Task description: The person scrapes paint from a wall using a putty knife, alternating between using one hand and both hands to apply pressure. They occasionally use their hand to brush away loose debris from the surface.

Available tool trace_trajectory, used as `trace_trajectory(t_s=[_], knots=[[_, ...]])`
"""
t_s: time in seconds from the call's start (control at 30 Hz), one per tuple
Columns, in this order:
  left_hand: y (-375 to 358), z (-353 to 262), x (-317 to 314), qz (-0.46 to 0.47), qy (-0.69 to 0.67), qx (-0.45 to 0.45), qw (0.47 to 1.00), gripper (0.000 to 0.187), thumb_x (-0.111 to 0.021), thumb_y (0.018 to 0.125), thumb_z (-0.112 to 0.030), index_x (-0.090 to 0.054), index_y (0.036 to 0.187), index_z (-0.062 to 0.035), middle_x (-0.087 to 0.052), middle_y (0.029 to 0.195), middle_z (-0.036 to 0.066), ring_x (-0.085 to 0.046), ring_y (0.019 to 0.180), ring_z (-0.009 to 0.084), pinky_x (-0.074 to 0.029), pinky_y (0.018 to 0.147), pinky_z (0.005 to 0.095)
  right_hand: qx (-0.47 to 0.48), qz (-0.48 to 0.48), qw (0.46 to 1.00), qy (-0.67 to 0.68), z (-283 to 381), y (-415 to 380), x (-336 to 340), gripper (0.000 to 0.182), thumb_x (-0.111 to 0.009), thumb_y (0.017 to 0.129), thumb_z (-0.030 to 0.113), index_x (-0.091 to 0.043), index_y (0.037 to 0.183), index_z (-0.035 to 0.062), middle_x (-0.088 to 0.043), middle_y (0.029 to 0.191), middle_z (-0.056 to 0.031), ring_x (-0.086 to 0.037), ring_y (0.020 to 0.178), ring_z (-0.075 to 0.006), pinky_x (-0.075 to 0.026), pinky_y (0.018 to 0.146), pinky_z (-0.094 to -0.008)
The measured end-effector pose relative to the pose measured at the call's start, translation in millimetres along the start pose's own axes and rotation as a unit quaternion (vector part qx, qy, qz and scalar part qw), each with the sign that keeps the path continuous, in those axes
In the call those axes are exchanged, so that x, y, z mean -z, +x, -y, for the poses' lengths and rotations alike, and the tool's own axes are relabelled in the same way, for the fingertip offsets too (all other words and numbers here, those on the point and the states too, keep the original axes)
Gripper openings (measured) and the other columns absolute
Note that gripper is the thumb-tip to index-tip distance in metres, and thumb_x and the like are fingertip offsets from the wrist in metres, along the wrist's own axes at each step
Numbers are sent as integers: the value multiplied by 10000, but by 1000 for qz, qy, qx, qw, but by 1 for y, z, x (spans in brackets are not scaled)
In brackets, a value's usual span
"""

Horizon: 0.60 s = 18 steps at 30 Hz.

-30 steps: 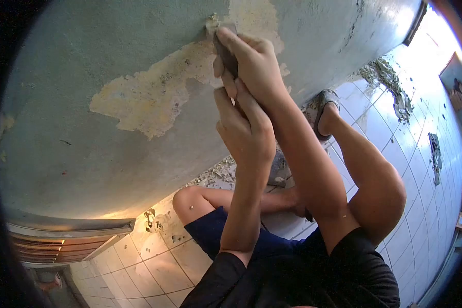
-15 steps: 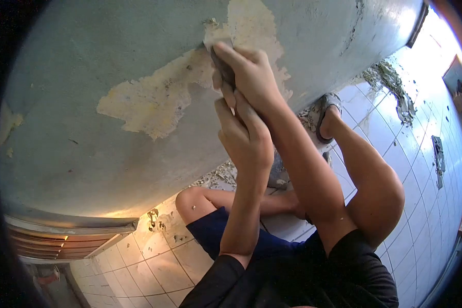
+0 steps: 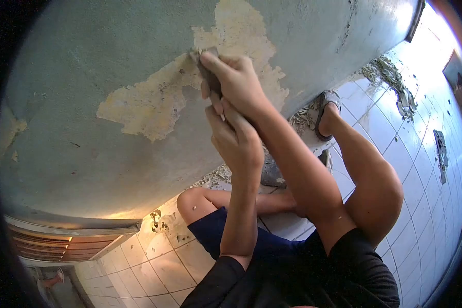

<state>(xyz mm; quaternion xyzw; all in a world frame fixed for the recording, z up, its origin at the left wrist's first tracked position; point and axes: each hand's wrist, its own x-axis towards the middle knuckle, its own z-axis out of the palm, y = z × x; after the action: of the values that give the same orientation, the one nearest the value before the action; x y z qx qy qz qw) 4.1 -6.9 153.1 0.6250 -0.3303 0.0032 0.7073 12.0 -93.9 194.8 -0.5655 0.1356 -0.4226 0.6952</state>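
Note:
My right hand (image 3: 237, 82) is wrapped around a scraper (image 3: 210, 79), its thumb stretched along the tool toward the blade. The blade end touches the wall at the left edge of a bare patch (image 3: 154, 105), where the green-grey paint is off and a pale, yellowish layer shows. A small crumb of paint sits by the blade tip. Just below, my left hand (image 3: 238, 141) closes around the lower end of the scraper's handle, close against the right hand. Fingers cover most of the handle.
Green-grey painted wall (image 3: 87, 66) fills the upper left. Paint chips (image 3: 218, 177) lie along its foot, and larger peeled pieces (image 3: 398, 92) on the white tiled floor (image 3: 421, 169). My sandalled foot (image 3: 328, 113) is near the wall. A slatted vent (image 3: 66, 246) is at lower left.
Both hands and the scraper have moved a little left and down along the wall. A paint flake that stood above the blade no longer shows there. The view has shifted slightly.

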Motion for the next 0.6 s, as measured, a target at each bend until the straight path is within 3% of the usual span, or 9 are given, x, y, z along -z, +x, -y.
trace_trajectory(t_s=[0.1,0.2,0.27,0.37,0.4,0.47,0.6], knots=[[2,0,0,-4,26,0,1000,373,-421,1085,-317,-498,1071,48,-657,810,327,-684,741,483,-509,620,512,53,-30,997,-36,-9,2,-7,394,-589,1031,255,-671,794,-49,-664,603,-103,-534,385,-118,-438,392,-289],[3,-8,0,5,53,-17,998,373,-413,1078,-312,-497,1072,52,-659,821,324,-689,749,470,-515,627,505,-3,4,1000,20,8,0,-4,400,-604,1026,252,-682,777,-52,-669,610,-105,-564,429,-115,-449,418,-284],[1,-9,-5,29,-3,71,997,547,-383,1102,-389,-490,1309,107,-651,1102,288,-669,965,330,-518,850,399,30,8,1000,-5,3,6,1,407,-607,1023,244,-673,740,-40,-680,617,-108,-588,464,-118,-462,445,-288],[4,1,-10,13,12,15,1000,548,-372,1105,-373,-479,1345,107,-641,1149,293,-660,1002,328,-506,874,403,57,14,998,-18,1,9,2,397,-613,1018,242,-681,751,-44,-680,613,-110,-589,465,-122,-472,455,-294],[8,2,-12,12,13,15,1000,548,-372,1105,-373,-479,1345,107,-641,1149,293,-660,1002,328,-506,874,403,57,15,998,-17,3,10,2,397,-613,1018,242,-681,751,-44,-680,613,-110,-589,465,-122,-472,455,-294],[15,1,-13,-3,-15,-26,1000,403,-415,1077,-329,-498,1096,65,-658,859,334,-685,790,482,-518,657,502,45,14,999,-22,9,14,1,410,-618,1014,251,-687,752,-57,-674,606,-104,-606,496,-127,-486,480,-303],[24,-1,-17,-11,-22,-38,999,420,-418,1080,-336,-504,1127,72,-665,880,332,-687,798,481,-520,675,496,86,3,995,-50,10,23,-1,374,-571,1062,274,-651,854,-27,-658,619,-94,-510,379,-94,-388,376,-252]])
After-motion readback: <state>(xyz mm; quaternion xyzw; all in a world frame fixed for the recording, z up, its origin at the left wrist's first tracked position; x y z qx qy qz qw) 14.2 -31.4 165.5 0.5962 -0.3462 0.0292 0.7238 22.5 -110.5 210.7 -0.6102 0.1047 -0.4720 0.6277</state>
